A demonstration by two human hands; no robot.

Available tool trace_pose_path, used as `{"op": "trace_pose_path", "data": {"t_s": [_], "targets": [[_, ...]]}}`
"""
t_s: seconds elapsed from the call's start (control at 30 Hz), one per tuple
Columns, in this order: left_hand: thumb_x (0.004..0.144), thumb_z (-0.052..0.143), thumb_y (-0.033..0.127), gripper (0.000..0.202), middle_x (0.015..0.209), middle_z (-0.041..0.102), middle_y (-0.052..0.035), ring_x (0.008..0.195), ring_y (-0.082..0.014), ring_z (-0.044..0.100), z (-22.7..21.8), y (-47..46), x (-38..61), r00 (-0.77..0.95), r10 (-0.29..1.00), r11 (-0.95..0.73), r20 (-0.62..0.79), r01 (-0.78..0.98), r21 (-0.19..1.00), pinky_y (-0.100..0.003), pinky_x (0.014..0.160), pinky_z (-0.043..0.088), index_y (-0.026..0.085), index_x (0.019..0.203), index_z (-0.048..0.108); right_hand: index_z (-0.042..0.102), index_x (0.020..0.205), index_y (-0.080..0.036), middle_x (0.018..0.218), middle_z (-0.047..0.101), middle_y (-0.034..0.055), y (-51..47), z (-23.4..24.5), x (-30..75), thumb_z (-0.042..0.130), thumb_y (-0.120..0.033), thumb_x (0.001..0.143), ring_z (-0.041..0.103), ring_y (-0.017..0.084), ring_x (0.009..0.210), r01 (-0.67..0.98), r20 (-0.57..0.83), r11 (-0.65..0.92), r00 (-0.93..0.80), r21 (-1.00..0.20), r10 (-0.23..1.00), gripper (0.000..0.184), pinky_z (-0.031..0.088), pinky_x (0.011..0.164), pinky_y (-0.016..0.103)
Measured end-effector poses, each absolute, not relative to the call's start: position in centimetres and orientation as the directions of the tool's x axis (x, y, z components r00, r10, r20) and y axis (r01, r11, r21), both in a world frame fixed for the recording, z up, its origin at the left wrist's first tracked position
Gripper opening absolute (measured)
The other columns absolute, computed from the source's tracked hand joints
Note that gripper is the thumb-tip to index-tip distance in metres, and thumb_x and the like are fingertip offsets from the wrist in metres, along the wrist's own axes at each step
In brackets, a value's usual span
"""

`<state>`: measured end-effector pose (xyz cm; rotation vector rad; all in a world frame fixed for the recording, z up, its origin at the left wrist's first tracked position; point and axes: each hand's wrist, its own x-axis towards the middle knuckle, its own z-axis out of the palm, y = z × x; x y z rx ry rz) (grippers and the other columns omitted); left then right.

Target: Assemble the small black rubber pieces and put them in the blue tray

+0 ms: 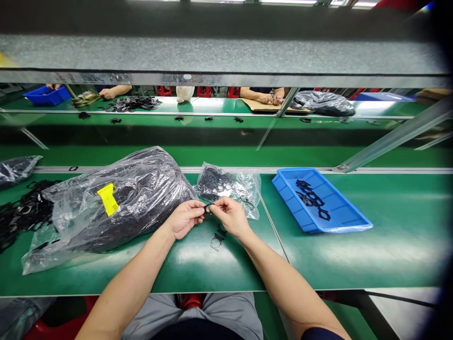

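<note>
Between my two hands is a small black ring-shaped part [208, 208], pinched from both sides. My left hand [186, 218] has its fingers closed on the part's left edge. On the other side, my right hand [230, 215] grips it with thumb and fingertips, hiding much of it. Just below, a few small parts [216, 242] lie on the green table, one a thin, light-looking frame. A clear bag of black parts [215, 182] rests right behind my hands. To the left bulges a large clear bag [141, 189] with dark contents and a yellow label.
On the right a blue tray [339, 212] holds several black parts. Loose black parts [28, 208] are heaped at the far left. A slanted metal strut [389, 137] rises behind the tray. Across the line, co-workers' hands [271, 98] work at another bench.
</note>
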<state>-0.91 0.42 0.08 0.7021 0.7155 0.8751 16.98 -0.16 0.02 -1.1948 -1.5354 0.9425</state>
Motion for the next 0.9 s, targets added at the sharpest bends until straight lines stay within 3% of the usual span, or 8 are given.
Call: {"op": "trace_pose_path", "data": {"t_s": [0.27, 0.43, 0.53, 0.6, 0.73, 0.9], "targets": [[0.068, 0.079, 0.023, 0.029, 0.082, 0.066, -0.004, 0.063, -0.007, 0.054, -0.19, 0.48, -0.9, 0.433, 0.871, 0.407, -0.231, -0.373, 0.834, -0.021, 0.06, 0.042, 0.013, 0.094, 0.072, 0.06, 0.072, -0.02, 0.065, 0.064, 0.0008, -0.15, 0.1, 16.77, 0.066, -0.038, 0.078, 0.055, 0.014, 0.056, 0.256, 0.209, 0.218, -0.063, -0.942, 0.976, 0.02, 0.043, 0.053, 0.026], [0.067, 0.079, 0.024, 0.027, 0.082, 0.066, -0.0039, 0.066, -0.0074, 0.055, -0.27, 0.48, -0.79, 0.402, 0.882, 0.403, -0.248, -0.364, 0.84, -0.021, 0.062, 0.044, 0.013, 0.092, 0.073, 0.061, 0.072, -0.02, 0.066, 0.062, 0.0006, 0.04, -0.02, 16.87, 0.065, -0.035, 0.079, 0.054, 0.014, 0.058, 0.268, 0.234, 0.244, -0.07, -0.932, 0.97, 0.017, 0.043, 0.055, 0.027], [0.066, 0.081, 0.025, 0.027, 0.079, 0.066, -0.0038, 0.064, -0.0071, 0.055, -0.35, 0.54, -0.69, 0.381, 0.887, 0.408, -0.262, -0.378, 0.831, -0.021, 0.061, 0.045, 0.013, 0.089, 0.073, 0.06, 0.071, -0.02, 0.077, 0.063, 0.0028, 0.29, -0.12, 16.91, 0.067, -0.034, 0.078, 0.057, 0.016, 0.069, 0.266, 0.28, 0.287, -0.064, -0.92, 0.958, 0.017, 0.045, 0.06, 0.028], [0.065, 0.081, 0.025, 0.028, 0.078, 0.066, -0.0039, 0.063, -0.007, 0.055, -0.41, 0.55, -0.63, 0.372, 0.89, 0.405, -0.262, -0.384, 0.83, -0.02, 0.06, 0.045, 0.012, 0.088, 0.073, 0.059, 0.071, -0.02, 0.082, 0.063, 0.0035, 0.41, -0.15, 16.91, 0.068, -0.035, 0.076, 0.058, 0.016, 0.07, 0.181, 0.228, 0.239, -0.08, -0.954, 0.97, 0.019, 0.045, 0.059, 0.027], [0.065, 0.081, 0.027, 0.029, 0.076, 0.066, -0.0037, 0.063, -0.008, 0.057, -0.48, 0.48, -0.45, 0.352, 0.9, 0.388, -0.257, -0.379, 0.84, -0.021, 0.061, 0.047, 0.013, 0.089, 0.073, 0.057, 0.076, -0.02, 0.066, 0.059, -0.0018, 0.49, -0.13, 16.8, 0.074, -0.039, 0.07, 0.052, 0.012, 0.053, -0.017, 0.034, 0.032, -0.093, -0.999, 0.995, 0.026, 0.044, 0.049, 0.025], [0.065, 0.08, 0.03, 0.034, 0.069, 0.066, -0.003, 0.06, -0.0111, 0.059, -0.26, 0.34, -0.16, 0.278, 0.943, 0.25, -0.181, -0.236, 0.939, -0.025, 0.06, 0.049, 0.012, 0.093, 0.071, 0.063, 0.088, -0.019, 0.07, 0.062, 0.0, 0.48, -0.16, 16.71, 0.079, -0.04, 0.063, 0.059, 0.014, 0.061, -0.06, 0.008, 0.005, -0.044, -0.998, 0.999, 0.036, 0.05, 0.054, 0.026]]}}
